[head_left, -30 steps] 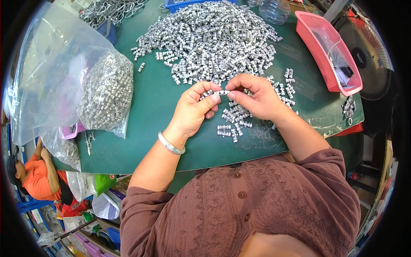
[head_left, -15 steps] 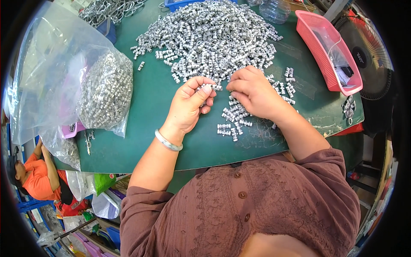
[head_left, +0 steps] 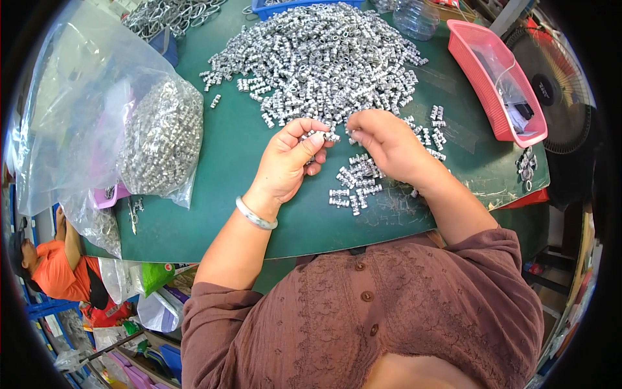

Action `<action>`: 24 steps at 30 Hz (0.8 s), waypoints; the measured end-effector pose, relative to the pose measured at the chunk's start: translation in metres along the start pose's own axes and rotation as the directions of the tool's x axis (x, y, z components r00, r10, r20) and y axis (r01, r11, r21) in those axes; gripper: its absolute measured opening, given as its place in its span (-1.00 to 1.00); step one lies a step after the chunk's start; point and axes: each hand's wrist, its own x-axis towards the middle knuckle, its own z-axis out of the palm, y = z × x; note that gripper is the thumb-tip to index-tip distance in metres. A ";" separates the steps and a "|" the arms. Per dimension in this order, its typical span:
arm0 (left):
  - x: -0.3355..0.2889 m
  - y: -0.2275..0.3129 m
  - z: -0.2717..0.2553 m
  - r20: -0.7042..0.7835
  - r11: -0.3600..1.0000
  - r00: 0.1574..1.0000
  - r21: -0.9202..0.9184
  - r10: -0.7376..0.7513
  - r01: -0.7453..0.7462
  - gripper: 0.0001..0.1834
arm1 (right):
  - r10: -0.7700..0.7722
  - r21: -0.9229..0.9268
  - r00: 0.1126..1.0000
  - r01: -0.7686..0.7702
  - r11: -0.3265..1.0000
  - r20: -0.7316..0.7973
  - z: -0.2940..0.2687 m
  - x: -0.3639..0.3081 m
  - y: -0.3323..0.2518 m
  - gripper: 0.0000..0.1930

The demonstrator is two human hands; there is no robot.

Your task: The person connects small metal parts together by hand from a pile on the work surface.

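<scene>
While left fingers [head_left: 300,127] clamp ribbed silvery pieces [head_left: 332,137], right fingers [head_left: 364,120] curled, grip unclear

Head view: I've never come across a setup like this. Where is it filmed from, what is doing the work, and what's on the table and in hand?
There is no machine here, just a person's two bare hands. The picture comes from a wide fisheye camera worn on that person's head, looking down, so straight edges bend near the rim. Its left is the person's own left.

The left hand has its grip closed on small metal pieces. The right hand is close beside it; its fingers hide too much to tell whether it holds one.

On the green table, a large pile of similar pieces lies beyond the hands. A clear bag with metal parts in it is on the left, and a pink basket on the right.
</scene>
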 end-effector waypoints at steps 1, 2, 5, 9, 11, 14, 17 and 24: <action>0.000 0.000 0.000 -0.005 1.000 1.000 0.000 0.003 -0.003 -0.87 | 0.112 0.181 0.993 -0.103 0.978 -0.039 -0.001 0.000 -0.002 -0.90; 0.000 0.000 0.000 -0.010 1.000 1.000 0.001 0.005 -0.005 -0.86 | 0.100 0.248 0.990 -0.072 0.966 -0.102 0.000 -0.001 -0.001 -0.88; 0.000 0.001 0.001 -0.023 1.000 1.000 0.003 0.012 -0.012 -0.86 | 0.099 0.310 0.992 -0.070 0.948 -0.079 -0.003 -0.003 0.003 -0.80; 0.000 0.000 0.001 -0.027 1.000 0.999 -0.004 0.022 -0.022 -0.86 | 0.134 0.338 0.989 -0.106 0.935 -0.062 -0.002 -0.004 0.003 -0.74; 0.000 0.000 0.001 -0.030 0.999 0.999 -0.007 0.031 -0.031 -0.86 | 0.203 0.470 0.975 -0.136 0.872 -0.095 0.002 -0.004 0.002 -0.73; 0.000 0.000 0.002 -0.046 1.000 0.999 -0.006 0.024 -0.024 -0.86 | 0.235 0.553 0.970 -0.160 0.818 -0.067 0.006 -0.006 0.006 -0.69; 0.000 -0.001 0.002 -0.046 0.999 0.998 -0.004 0.036 -0.036 -0.86 | 0.226 0.524 0.971 -0.153 0.838 -0.077 0.006 -0.005 0.005 -0.67; 0.000 -0.001 0.002 -0.051 0.999 0.998 -0.016 0.028 -0.029 -0.86 | 0.203 0.391 0.975 -0.151 0.908 -0.094 0.002 -0.005 0.000 -0.69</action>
